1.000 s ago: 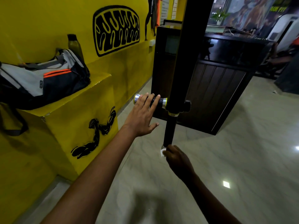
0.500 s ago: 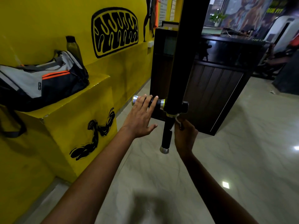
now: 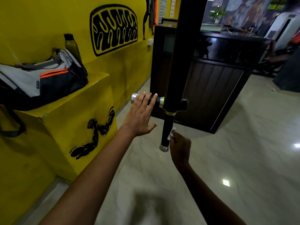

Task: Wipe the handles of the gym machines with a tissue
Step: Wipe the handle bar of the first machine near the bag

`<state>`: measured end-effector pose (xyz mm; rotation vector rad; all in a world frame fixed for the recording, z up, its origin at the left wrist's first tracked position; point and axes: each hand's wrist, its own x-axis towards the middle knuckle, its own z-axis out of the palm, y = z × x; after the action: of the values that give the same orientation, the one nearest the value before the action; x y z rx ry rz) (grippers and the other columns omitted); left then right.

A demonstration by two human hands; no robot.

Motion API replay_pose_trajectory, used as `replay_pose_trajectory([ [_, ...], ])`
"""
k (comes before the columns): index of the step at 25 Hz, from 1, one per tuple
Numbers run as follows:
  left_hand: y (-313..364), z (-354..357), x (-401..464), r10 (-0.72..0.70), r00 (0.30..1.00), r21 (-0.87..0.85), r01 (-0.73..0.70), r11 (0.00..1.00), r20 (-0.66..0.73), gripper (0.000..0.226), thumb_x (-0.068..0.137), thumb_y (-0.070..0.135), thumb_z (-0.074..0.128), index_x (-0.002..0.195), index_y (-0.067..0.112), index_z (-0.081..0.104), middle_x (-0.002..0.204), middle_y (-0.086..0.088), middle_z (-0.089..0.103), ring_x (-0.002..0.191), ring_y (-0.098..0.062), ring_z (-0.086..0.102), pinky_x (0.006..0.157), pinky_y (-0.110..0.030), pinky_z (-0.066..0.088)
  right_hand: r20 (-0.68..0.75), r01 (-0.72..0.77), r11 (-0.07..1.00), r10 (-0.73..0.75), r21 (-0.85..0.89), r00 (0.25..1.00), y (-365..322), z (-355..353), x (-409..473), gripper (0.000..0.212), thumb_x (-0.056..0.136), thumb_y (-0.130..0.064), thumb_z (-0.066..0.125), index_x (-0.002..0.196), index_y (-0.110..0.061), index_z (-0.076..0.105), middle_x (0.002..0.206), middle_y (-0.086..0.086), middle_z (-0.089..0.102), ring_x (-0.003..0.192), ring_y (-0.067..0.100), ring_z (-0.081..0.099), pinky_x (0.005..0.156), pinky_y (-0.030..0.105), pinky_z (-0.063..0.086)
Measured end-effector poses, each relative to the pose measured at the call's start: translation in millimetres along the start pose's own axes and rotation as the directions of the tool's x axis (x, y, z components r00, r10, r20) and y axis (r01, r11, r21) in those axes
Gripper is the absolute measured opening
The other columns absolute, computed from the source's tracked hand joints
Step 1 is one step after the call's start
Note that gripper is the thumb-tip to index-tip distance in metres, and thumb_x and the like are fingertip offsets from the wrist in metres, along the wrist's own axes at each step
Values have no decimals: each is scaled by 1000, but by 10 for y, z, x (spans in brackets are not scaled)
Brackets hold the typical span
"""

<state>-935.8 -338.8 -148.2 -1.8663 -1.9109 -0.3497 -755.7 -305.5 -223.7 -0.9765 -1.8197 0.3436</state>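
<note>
At a gym machine's black post, the right hand [image 3: 180, 147] has slid from the top of the lower handle [image 3: 167, 132] to mid-grip, tissue [image 3: 171, 135] pinched against it at 3 o'clock, wiping under way. Left hand [image 3: 139, 116] rests flat-fingered on the side handle [image 3: 146, 99]. Right fingers are mostly hidden.

Wall [image 3: 40, 21]: bright yellow, black looping emblem painted on.
Ledge [image 3: 68, 124]: same yellow, black scribbled figure on its front.
Bag [image 3: 40, 80]: grey over dark navy, orange stripes.
Bottle [image 3: 71, 44]: olive green, dark cap.
Vertical handle [image 3: 168, 127]: black grip, silver end cap, yellow ring at top.
Side handle [image 3: 158, 101]: black, silver ends.
Tissue [image 3: 171, 134]: white.
Counter [image 3: 215, 88]: dark brown, vertical grooves.
Floor [image 3: 235, 151]: pale grey, marble-veined, glossy.
</note>
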Motion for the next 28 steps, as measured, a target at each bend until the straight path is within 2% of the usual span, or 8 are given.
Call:
replay_pose_trajectory([
  [2, 5, -11, -7, 3, 1000, 1, -3, 1000, -2, 104, 78, 63, 56, 152, 9, 5, 150, -18, 26, 141, -35, 19, 119, -47, 15, 78, -28, 999, 31, -41, 996, 83, 14, -130, 12, 83, 6, 64, 75, -2, 69, 59, 4, 66, 49, -12, 44, 46, -2, 34],
  [5, 3, -26, -5, 5, 1000, 1, -5, 1000, -2, 104, 78, 62, 57, 152, 9, 6, 150, -18, 26, 141, -35, 19, 119, -46, 16, 230, -147, 976, 183, -164, 956, 205, 14, -323, 9, 81, 2, 66, 80, -4, 73, 64, 8, 69, 53, 8, 61, 47, 3, 27],
  [10, -4, -39, -6, 10, 1000, -1, -10, 1000, 4, 106, 76, 62, 58, 152, 9, 7, 151, -18, 26, 141, -35, 20, 118, -46, 18, 244, -453, 882, 470, -125, 848, 166, 15, -60, 21, 88, -10, 59, 74, -4, 73, 66, 10, 68, 55, 13, 59, 48, 15, 33],
  [14, -10, -28, -5, 10, 1000, -16, -10, 1000, 10, 107, 75, 61, 59, 152, 9, 6, 151, -17, 25, 142, -35, 18, 118, -46, 17, 283, -448, 880, 475, -158, 833, 173, 24, 214, 15, 86, -3, 59, 84, 0, 73, 81, 17, 72, 69, 20, 63, 51, 20, 36],
  [17, -18, -21, 0, 8, 1000, -20, -8, 1000, 12, 108, 74, 62, 60, 152, 9, 6, 151, -17, 25, 142, -35, 18, 118, -47, 17, 259, -433, 894, 447, -115, 856, 100, -34, 395, 18, 90, -12, 59, 93, -2, 73, 88, 15, 72, 81, 22, 64, 62, 21, 38],
  [22, -15, -32, -2, 11, 1000, -21, -11, 1000, 18, 109, 73, 62, 61, 152, 9, 8, 151, -17, 26, 142, -35, 19, 118, -47, 18, 287, -555, 808, 494, 197, 821, -122, -173, 769, 15, 92, -12, 57, 100, -7, 68, 80, -1, 63, 68, 3, 57, 53, 8, 40],
  [25, -17, -42, -3, 11, 1000, -16, -11, 1000, 21, 109, 73, 61, 62, 152, 9, 8, 152, -17, 24, 142, -35, 17, 118, -46, 17, 293, -603, 742, 530, 293, 796, -131, -223, 839, 11, 91, -3, 55, 92, -4, 66, 79, 2, 62, 75, 13, 61, 61, 18, 46],
  [28, -20, -46, -7, 11, 999, -18, -10, 1000, 36, 109, 73, 60, 63, 152, 10, 5, 153, -17, 22, 144, -35, 15, 119, -46, 16, 177, -401, 900, 372, 172, 911, -172, -231, 725, 8, 89, -4, 58, 89, -7, 65, 80, 4, 64, 74, 14, 60, 61, 13, 43],
])
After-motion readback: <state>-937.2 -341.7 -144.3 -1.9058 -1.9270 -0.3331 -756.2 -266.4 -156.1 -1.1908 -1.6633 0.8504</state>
